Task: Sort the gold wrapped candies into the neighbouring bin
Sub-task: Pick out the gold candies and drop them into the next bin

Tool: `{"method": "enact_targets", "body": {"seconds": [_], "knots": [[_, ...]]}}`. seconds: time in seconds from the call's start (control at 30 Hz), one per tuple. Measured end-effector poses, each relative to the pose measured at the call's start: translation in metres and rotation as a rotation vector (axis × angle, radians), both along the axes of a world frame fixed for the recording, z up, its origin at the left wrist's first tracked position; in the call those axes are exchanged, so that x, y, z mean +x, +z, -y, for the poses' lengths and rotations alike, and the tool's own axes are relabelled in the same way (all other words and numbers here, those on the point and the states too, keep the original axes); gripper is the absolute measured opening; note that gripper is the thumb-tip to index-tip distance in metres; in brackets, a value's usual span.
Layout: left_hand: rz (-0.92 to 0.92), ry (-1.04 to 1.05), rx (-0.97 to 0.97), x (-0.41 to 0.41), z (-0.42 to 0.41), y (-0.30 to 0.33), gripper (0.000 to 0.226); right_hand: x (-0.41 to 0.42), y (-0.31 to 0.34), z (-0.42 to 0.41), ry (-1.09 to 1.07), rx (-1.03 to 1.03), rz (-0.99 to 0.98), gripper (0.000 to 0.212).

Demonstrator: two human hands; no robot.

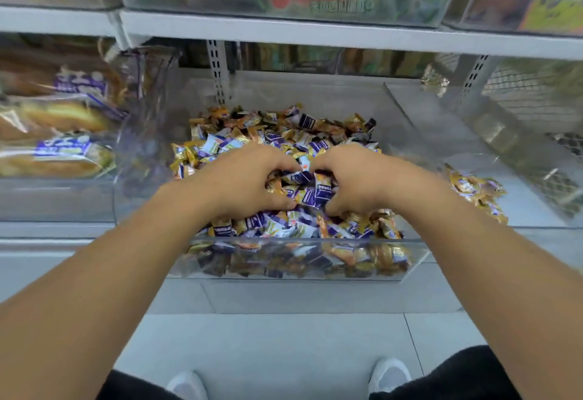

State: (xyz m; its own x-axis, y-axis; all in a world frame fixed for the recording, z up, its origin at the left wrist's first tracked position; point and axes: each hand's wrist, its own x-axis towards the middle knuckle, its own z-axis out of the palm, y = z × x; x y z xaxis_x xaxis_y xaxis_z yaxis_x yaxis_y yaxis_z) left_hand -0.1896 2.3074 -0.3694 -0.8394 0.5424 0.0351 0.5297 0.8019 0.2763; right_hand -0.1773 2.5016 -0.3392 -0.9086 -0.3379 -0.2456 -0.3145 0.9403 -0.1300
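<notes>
A clear plastic bin (303, 243) on the shelf holds a heap of mixed candies (284, 134) in gold, purple and white wrappers. My left hand (239, 178) and my right hand (362, 178) are both dug into the middle of the heap, fingers curled into the candies and facing each other. Between them lie several purple and gold wrapped candies (310, 188). The neighbouring bin (520, 197) on the right holds a small pile of gold wrapped candies (476, 191) along its near left side.
A bin of packaged bread (60, 134) stands to the left. An upper shelf (315, 33) with clear bins of snacks overhangs the candy bin. Wire mesh (530, 90) is at the back right. Grey floor tiles and my shoes (389, 374) are below.
</notes>
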Motion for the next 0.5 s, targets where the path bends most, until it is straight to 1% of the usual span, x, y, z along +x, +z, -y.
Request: {"method": "enact_targets", "body": {"seconds": [0.03, 0.07, 0.1, 0.13, 0.2, 0.23, 0.3, 0.33, 0.37, 0.4, 0.43, 0.5], "knots": [[-0.015, 0.004, 0.018, -0.003, 0.001, 0.0, 0.055, -0.004, -0.001, -0.001, -0.01, -0.03, -0.047, 0.043], [-0.044, 0.007, 0.042, -0.006, 0.001, -0.001, 0.051, -0.008, -0.003, -0.003, -0.021, -0.075, -0.088, 0.039], [-0.094, 0.02, 0.067, -0.008, 0.002, -0.001, 0.045, -0.012, -0.004, -0.005, -0.053, -0.17, -0.116, 0.037], [-0.166, 0.052, 0.087, -0.012, 0.004, -0.001, 0.041, -0.014, -0.004, -0.005, -0.109, -0.312, -0.129, 0.035], [-0.297, 0.155, 0.11, -0.021, 0.009, -0.001, 0.038, -0.018, -0.002, -0.005, -0.223, -0.558, -0.177, 0.036], [-0.321, 0.204, 0.129, -0.024, 0.012, 0.0, 0.04, -0.022, 0.0, -0.004, -0.248, -0.594, -0.225, 0.039], [-0.319, 0.224, 0.171, -0.024, 0.016, 0.002, 0.051, -0.027, 0.005, -0.003, -0.221, -0.536, -0.263, 0.058], [-0.313, 0.202, 0.19, -0.023, 0.018, 0.003, 0.054, -0.027, 0.009, -0.003, -0.203, -0.476, -0.266, 0.07], [-0.309, 0.178, 0.209, -0.02, 0.02, 0.005, 0.055, -0.026, 0.014, -0.003, -0.187, -0.422, -0.277, 0.077], [-0.308, 0.159, 0.222, -0.016, 0.022, 0.008, 0.052, -0.023, 0.017, -0.004, -0.172, -0.373, -0.307, 0.077], [-0.303, 0.149, 0.222, -0.013, 0.025, 0.01, 0.049, -0.019, 0.019, -0.004, -0.157, -0.332, -0.354, 0.071], [-0.257, 0.143, 0.209, -0.006, 0.034, 0.016, 0.052, -0.009, 0.024, -0.006, -0.124, -0.308, -0.39, 0.05]]}}
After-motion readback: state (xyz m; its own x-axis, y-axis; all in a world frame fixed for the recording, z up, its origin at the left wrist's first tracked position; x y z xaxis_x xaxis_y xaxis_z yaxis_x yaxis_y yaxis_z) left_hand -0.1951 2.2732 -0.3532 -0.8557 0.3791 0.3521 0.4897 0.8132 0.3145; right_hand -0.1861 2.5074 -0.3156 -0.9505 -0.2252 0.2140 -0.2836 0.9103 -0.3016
